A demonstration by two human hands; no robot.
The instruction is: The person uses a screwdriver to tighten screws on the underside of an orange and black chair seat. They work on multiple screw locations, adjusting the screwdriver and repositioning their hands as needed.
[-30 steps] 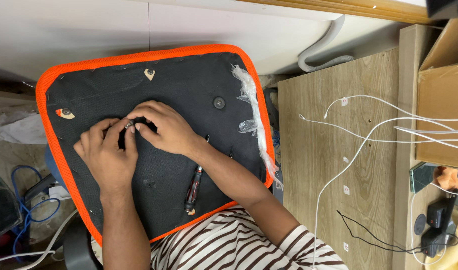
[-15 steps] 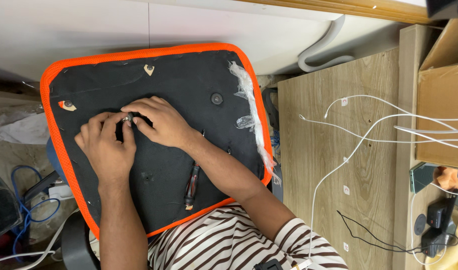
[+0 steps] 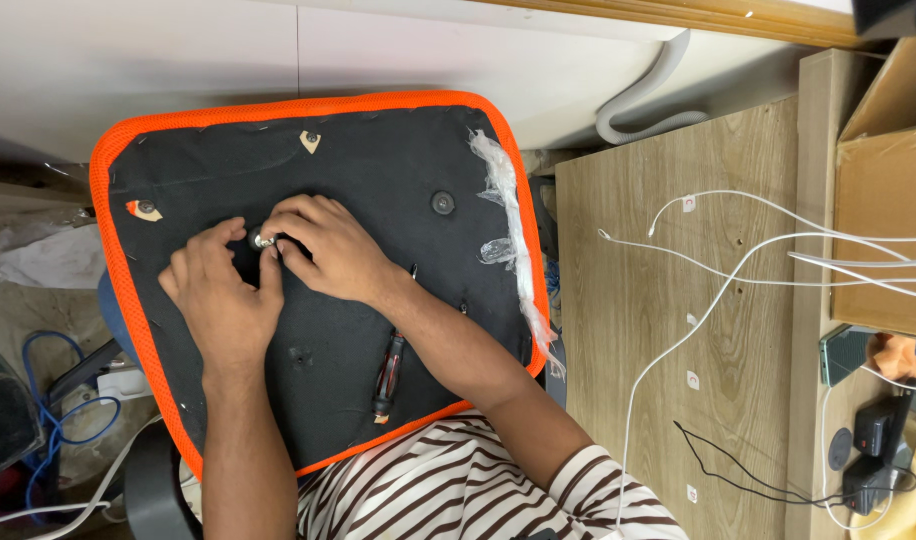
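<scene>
A black chair seat with an orange rim (image 3: 118,290) lies upside down in front of me. My left hand (image 3: 223,300) and my right hand (image 3: 328,250) meet near its middle, fingertips pinched around a small metal bolt or fitting (image 3: 263,240) set in the black underside. A red and black screwdriver (image 3: 389,365) rests on the seat under my right forearm. Another round bolt head (image 3: 442,203) sits to the right of my hands. Torn clear plastic wrap (image 3: 508,230) hangs along the seat's right edge.
A wooden desk panel (image 3: 658,330) stands to the right, with white cables (image 3: 738,260) across it. A cardboard box (image 3: 888,190) is at far right, black adapters (image 3: 878,440) below it. Blue cable and a power strip (image 3: 68,420) lie on the floor at left.
The seat sits slightly further right and lower in view. My fingers have shifted a little on the bolt; both hands stay at the same spot.
</scene>
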